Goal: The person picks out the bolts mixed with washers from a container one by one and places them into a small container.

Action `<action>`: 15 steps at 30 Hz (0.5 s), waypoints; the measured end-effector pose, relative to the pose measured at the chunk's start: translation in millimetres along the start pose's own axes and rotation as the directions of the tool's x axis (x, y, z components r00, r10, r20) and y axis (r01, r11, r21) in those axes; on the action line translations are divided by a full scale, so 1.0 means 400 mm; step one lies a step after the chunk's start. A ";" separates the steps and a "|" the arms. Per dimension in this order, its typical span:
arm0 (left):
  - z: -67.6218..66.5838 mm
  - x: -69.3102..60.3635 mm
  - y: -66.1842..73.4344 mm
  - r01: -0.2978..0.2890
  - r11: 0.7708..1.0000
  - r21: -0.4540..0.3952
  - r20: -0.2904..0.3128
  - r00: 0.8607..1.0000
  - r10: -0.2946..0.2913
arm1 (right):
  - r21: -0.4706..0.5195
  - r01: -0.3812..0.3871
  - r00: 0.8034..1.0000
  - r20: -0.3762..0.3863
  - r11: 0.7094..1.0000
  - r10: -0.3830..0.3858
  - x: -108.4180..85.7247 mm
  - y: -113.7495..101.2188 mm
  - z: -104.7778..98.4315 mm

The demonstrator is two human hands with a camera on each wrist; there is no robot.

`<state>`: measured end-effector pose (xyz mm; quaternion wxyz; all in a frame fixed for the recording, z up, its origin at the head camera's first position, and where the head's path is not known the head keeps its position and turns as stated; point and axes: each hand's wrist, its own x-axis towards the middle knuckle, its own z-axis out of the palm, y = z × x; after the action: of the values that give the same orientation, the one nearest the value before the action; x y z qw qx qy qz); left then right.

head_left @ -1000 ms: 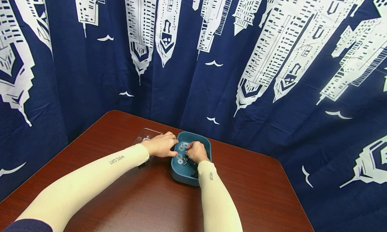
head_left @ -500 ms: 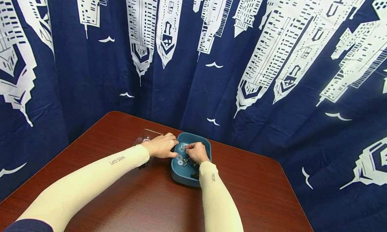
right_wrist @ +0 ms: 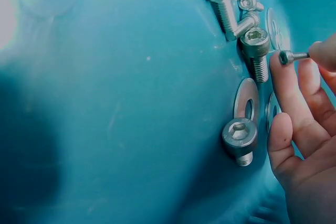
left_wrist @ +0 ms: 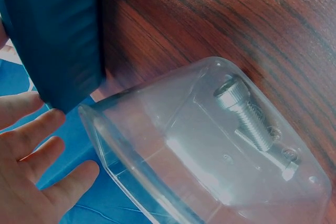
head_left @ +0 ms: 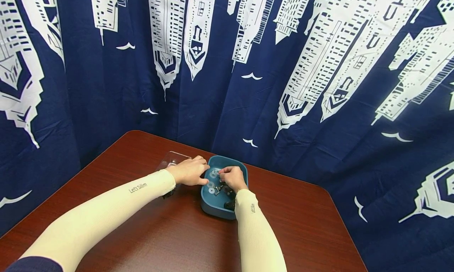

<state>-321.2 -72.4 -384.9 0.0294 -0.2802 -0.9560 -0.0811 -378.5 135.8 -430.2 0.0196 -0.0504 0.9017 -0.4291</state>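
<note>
In the head view, your left hand [head_left: 190, 172] lies at the near-left rim of the blue bin [head_left: 217, 213], fingers extended and spread, gripping nothing; your right hand [head_left: 234, 178] is down inside that bin, to the right of the left one. The clear box [head_left: 168, 160] sits just behind your left hand and partly hidden by it, on the brown table [head_left: 294, 224]. A dark object [head_left: 229, 205] lies in the bin below your right hand, too small to make out. In the left wrist view, your fingertips touch the bin's edge, while beside them the clear box bears a thick screw [left_wrist: 244, 111] and a thinner screw [left_wrist: 282, 166]. In the right wrist view, your right hand pinches a small screw [right_wrist: 286, 57] by its shank, head sticking out. Just beside those fingers lie a socket-head screw [right_wrist: 255, 51], a flat washer [right_wrist: 242, 96] and a short screw [right_wrist: 240, 136]; a longer screw [right_wrist: 224, 9] lies farther past your fingertips.
</note>
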 end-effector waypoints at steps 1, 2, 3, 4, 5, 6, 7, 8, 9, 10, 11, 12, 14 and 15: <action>0.000 0.000 0.000 0.000 1.000 0.001 0.001 1.000 0.000 | 0.008 -0.001 1.000 0.000 1.000 0.001 -0.001 -0.001 0.000; 0.000 0.000 0.000 0.000 1.000 0.003 0.002 1.000 0.000 | 0.018 0.001 1.000 0.002 1.000 -0.001 -0.002 -0.001 -0.001; 0.000 0.000 0.000 0.000 1.000 0.006 0.002 1.000 0.000 | 0.028 0.001 1.000 0.003 1.000 -0.001 -0.002 -0.002 -0.001; 0.000 0.001 0.001 0.000 1.000 0.008 0.003 1.000 0.000 | 0.038 0.000 1.000 0.006 0.999 -0.001 -0.003 -0.002 -0.001; 0.000 0.001 0.001 -0.001 1.000 0.008 0.003 1.000 0.001 | 0.051 -0.001 1.000 0.009 0.999 0.000 -0.003 -0.003 -0.002; 0.000 0.001 0.001 -0.001 1.000 0.010 0.003 1.000 0.001 | 0.064 -0.002 1.000 0.012 0.998 0.001 -0.003 -0.004 -0.002; 0.000 0.001 0.002 -0.002 1.000 0.011 0.002 1.000 0.002 | 0.076 0.000 1.000 0.015 0.997 -0.001 -0.004 -0.005 -0.003; 0.000 0.002 0.002 -0.002 1.000 0.011 0.002 1.000 0.002 | 0.090 0.001 1.000 0.019 0.996 -0.003 -0.004 -0.006 -0.003; -0.001 0.002 0.003 -0.002 1.000 0.011 0.001 1.000 0.002 | 0.107 -0.003 1.000 0.021 0.994 0.000 -0.004 -0.007 -0.004; -0.001 0.001 0.003 -0.002 1.000 0.010 0.001 1.000 0.002 | 0.121 -0.003 1.000 0.024 0.993 0.000 -0.004 -0.007 -0.005; -0.002 0.001 0.003 -0.001 1.000 0.007 0.001 1.000 0.001 | 0.140 -0.002 1.000 0.026 0.990 -0.001 -0.004 -0.008 -0.006; -0.003 0.001 0.004 -0.001 1.000 0.007 0.001 1.000 0.001 | 0.154 -0.002 1.000 0.028 0.988 -0.003 -0.004 -0.008 -0.007; -0.005 0.001 0.005 -0.001 1.000 0.003 0.005 1.000 0.001 | 0.176 0.004 0.999 0.032 0.984 -0.010 -0.002 -0.008 -0.009; -0.006 0.001 0.005 -0.001 1.000 0.004 0.007 1.000 0.001 | 0.188 0.005 0.999 0.034 0.982 -0.012 -0.001 -0.007 -0.010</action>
<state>-320.3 -71.0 -382.4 0.0265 -0.2809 -0.9562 -0.0783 -378.2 136.9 -425.5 0.0383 -0.0597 0.8564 -0.5115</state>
